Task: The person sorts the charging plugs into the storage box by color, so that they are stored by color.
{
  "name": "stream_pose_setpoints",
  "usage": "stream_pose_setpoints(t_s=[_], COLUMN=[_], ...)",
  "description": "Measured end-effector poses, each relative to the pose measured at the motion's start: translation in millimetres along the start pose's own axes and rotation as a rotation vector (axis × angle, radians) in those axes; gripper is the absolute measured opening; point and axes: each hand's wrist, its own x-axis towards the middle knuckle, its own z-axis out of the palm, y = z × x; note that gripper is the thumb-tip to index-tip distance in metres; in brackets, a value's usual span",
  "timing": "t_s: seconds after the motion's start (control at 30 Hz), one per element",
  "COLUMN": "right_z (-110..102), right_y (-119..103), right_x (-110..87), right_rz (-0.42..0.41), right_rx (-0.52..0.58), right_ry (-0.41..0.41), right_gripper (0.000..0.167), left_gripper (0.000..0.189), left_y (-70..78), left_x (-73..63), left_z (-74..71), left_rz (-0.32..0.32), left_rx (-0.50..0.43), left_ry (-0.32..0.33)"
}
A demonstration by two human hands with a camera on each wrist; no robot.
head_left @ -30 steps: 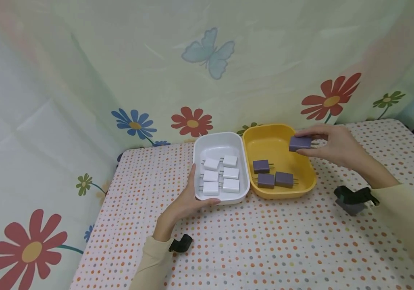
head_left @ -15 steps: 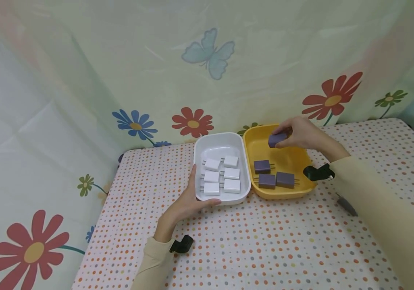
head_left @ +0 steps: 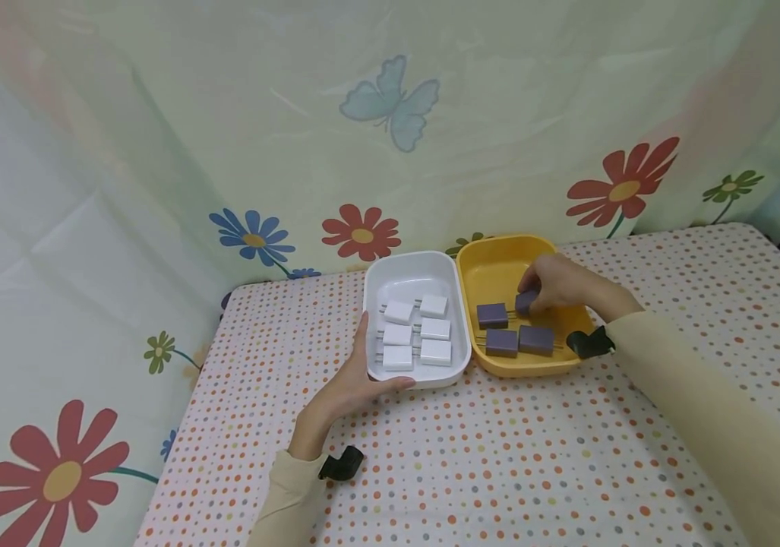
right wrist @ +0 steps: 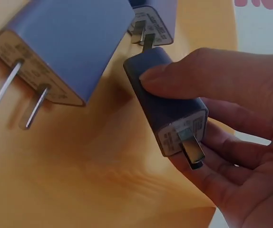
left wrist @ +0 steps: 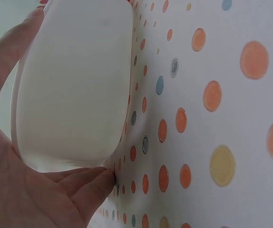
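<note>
In the head view, my left hand [head_left: 355,380] holds the near-left corner of a white tray [head_left: 466,334], fingers along its left side and thumb on the front rim. The left wrist view shows the white tray's wall [left wrist: 79,80] within that grasp. Several white plug chargers [head_left: 398,335] lie in it, in two columns. My right hand [head_left: 557,285] reaches into the yellow tray [head_left: 499,254] and pinches a purple plug charger [right wrist: 167,90] between thumb and fingers, its metal prongs toward the right wrist camera. Three more purple plug chargers [head_left: 501,343] lie there.
The two trays stand side by side near the table's back edge, against a flowered curtain [head_left: 280,137]. A dotted cloth [head_left: 472,463] covers the table. Each wrist carries a black camera mount [head_left: 342,463].
My right hand has carried the purple charger left from the yellow tray's right rim, then lowered it inside, to the right of the upper purple charger. My left hand stays on the white tray.
</note>
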Motion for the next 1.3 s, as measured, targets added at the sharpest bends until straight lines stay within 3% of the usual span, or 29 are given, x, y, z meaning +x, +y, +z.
stream_pose_setpoints(t_s=[0.4,0.77,1.03,1.3], right_z=[3,7,-2,-14], right_y=[-3,-3,-11,-8], right_x=[0.9,-0.3,-24.4,-78.1], right_rz=[0.035,0.032,0.029,-0.021], right_rx=[-0.023,-0.018,-0.034,-0.047], right_ry=[-0.062,-0.084,0.049,0.285], right_gripper=[0.030,0.037,0.042,0.046], left_gripper=[0.139,0.139,0.139,0.138], left_y=[0.5,1.1,-0.8,-2.8], left_x=[-1.1,-2.4,-2.3,-0.8], left_z=[0.5,1.1,1.8,1.0], left_rz=[-0.007,-0.018,-0.011,0.033], left_rx=[0.050,0.034,0.019,-0.013], left_ry=[0.011,0.010,0.005,0.002])
